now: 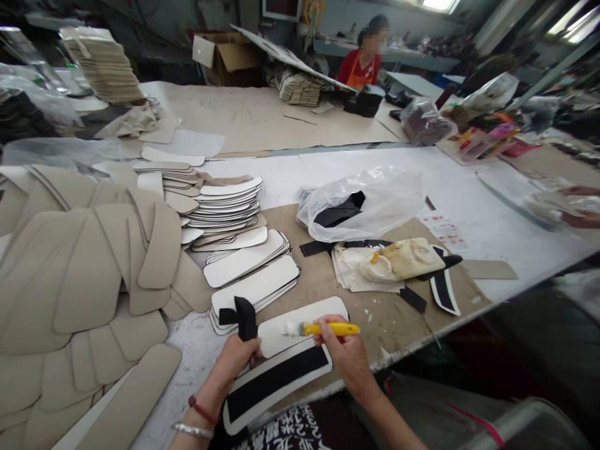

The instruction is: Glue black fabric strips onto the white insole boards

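Note:
My right hand (pixel 349 359) grips a paintbrush (pixel 330 328) by its yellow handle, its white-coated bristles over a white rounded panel (pixel 323 312). My left hand (pixel 238 357) is closed on a black strip (pixel 246 319) that loops up from the fingers, beside the panel's left end. Whether those fingers also pinch the panel, I cannot tell. Nearest my body lies another white panel with a black strip (pixel 281 381) along its middle. Left of the brush, white panels (pixel 253 284) lie in overlapping stacks. A stained yellowish plastic bottle (pixel 415 259) rests on its side to the right.
Beige panels (pixel 89 269) spread across the left of the table. A clear plastic bag (pixel 394 194) with black pieces inside lies beyond the bottle. A person in red (pixel 359 65) is at the back, near a cardboard box (pixel 229 59). Another person's hands (pixel 581 206) show at the right edge.

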Demonstrator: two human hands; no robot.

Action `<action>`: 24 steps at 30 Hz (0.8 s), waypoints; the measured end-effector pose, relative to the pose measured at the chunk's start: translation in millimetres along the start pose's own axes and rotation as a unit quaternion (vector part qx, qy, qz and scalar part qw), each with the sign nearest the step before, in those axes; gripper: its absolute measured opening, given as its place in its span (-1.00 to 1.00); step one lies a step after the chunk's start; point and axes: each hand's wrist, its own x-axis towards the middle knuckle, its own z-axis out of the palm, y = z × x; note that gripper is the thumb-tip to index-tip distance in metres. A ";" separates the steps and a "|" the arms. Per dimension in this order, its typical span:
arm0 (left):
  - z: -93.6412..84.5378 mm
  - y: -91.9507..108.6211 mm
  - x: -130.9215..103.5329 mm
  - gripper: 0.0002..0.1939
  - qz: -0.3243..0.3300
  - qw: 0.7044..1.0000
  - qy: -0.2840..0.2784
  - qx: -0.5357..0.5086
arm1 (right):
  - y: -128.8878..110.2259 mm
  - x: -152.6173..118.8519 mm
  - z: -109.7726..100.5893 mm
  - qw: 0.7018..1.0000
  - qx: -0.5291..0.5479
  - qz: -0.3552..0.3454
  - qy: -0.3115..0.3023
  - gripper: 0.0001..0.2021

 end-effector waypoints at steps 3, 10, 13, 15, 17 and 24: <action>0.1 0.4 -1.8 -0.75 0.000 1.000 -0.003 -0.007 | 10.9 -3.5 27.7 0.999 0.009 -0.003 -0.037 -0.71; -2.1 -3.7 -1.7 -0.75 0.020 1.000 0.021 0.003 | 28.3 0.8 31.1 0.996 -0.073 -0.035 -0.040 -0.74; -2.5 -8.6 2.2 -0.74 0.026 0.999 0.028 0.015 | 30.3 5.1 19.4 0.989 -0.134 -0.070 -0.008 -0.76; -2.5 -9.9 3.5 -0.73 0.027 0.999 0.029 0.019 | 32.3 9.3 8.5 0.983 -0.165 -0.082 0.017 -0.76; -2.3 -8.6 2.9 -0.73 0.026 0.999 0.031 0.021 | 34.2 14.1 -4.0 0.976 -0.196 -0.087 0.040 -0.75; -0.6 -1.2 -2.9 -0.71 0.014 0.998 0.042 0.035 | 32.2 29.0 -44.7 0.927 -0.317 -0.168 0.110 -0.77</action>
